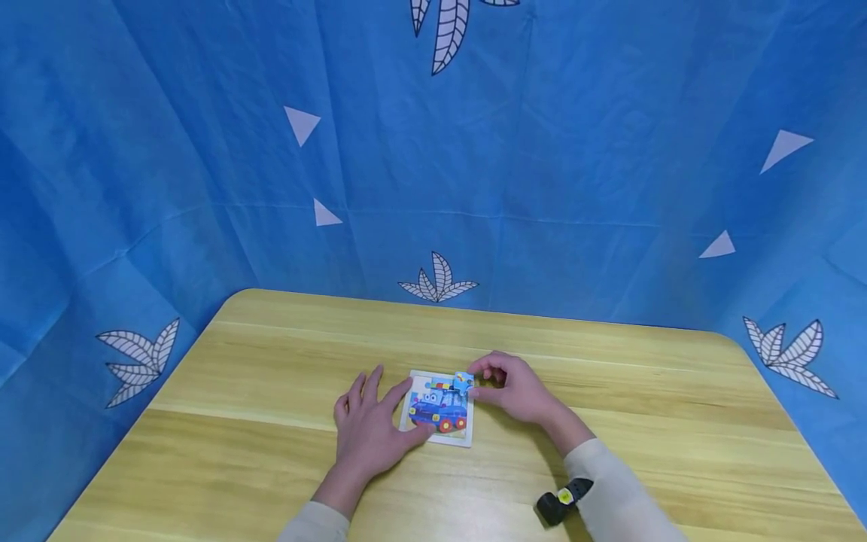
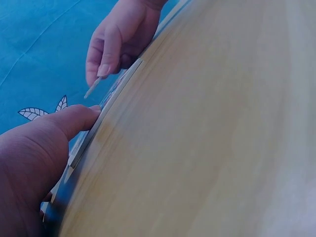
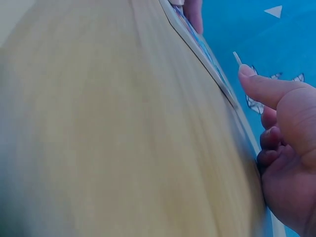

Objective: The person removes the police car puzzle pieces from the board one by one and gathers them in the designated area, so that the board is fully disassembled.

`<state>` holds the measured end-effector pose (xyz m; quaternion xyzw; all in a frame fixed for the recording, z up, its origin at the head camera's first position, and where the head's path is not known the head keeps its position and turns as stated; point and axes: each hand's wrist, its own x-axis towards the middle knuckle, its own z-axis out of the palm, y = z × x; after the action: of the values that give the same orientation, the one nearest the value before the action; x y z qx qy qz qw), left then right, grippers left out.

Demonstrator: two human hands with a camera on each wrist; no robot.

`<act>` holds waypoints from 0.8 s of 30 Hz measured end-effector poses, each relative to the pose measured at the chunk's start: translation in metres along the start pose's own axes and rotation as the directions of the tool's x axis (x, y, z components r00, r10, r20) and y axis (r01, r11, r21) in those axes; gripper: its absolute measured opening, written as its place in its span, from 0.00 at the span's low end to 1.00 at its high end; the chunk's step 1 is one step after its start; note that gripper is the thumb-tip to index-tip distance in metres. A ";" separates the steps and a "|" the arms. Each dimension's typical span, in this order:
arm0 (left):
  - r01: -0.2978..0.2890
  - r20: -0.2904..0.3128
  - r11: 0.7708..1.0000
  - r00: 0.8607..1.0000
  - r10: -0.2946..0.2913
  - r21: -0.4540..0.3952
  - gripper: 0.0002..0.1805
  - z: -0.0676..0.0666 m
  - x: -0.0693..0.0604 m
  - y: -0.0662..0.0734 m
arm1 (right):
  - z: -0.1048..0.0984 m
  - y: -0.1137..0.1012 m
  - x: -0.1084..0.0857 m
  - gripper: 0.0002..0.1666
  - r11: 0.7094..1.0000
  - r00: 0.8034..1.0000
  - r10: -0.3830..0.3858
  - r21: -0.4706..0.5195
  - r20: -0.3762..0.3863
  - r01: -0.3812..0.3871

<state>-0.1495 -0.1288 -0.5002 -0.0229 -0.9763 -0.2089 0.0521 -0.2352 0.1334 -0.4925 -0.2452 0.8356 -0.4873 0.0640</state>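
A small jigsaw puzzle [image 1: 439, 412] in a white-rimmed tray lies on the table, its picture a blue vehicle with eyes and red wheels. In the head view a pale patch shows at its upper left. My right hand [image 1: 511, 388] pinches a blue puzzle piece [image 1: 463, 382] between thumb and fingers over the puzzle's upper right corner. The right wrist view shows this piece [image 3: 237, 58] edge-on, raised above the tray [image 3: 197, 52]. My left hand [image 1: 372, 433] is spread at the tray's left side, its thumb [image 2: 81, 117] touching the near rim and its index finger by the upper left corner.
The wooden table [image 1: 257, 444] has rounded far corners. Behind it hangs a blue cloth [image 1: 576, 188] with white leaves and triangles. A black camera on a strap [image 1: 558, 503] is at my right wrist.
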 end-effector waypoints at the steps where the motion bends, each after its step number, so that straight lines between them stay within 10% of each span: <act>1: -0.001 -0.002 1.000 1.000 0.001 -0.002 0.47 0.000 0.000 0.000 | -0.003 0.001 -0.002 0.14 1.000 1.000 0.002 -0.003 -0.008 -0.002; 24: 0.007 -0.002 1.000 1.000 -0.007 0.001 0.47 -0.002 -0.001 0.003 | -0.037 0.018 -0.024 0.14 0.987 0.996 0.028 -0.156 -0.084 -0.041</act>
<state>-0.1482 -0.1267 -0.4975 -0.0193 -0.9764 -0.2084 0.0525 -0.2328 0.1809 -0.4916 -0.2148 0.8776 -0.4282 0.0187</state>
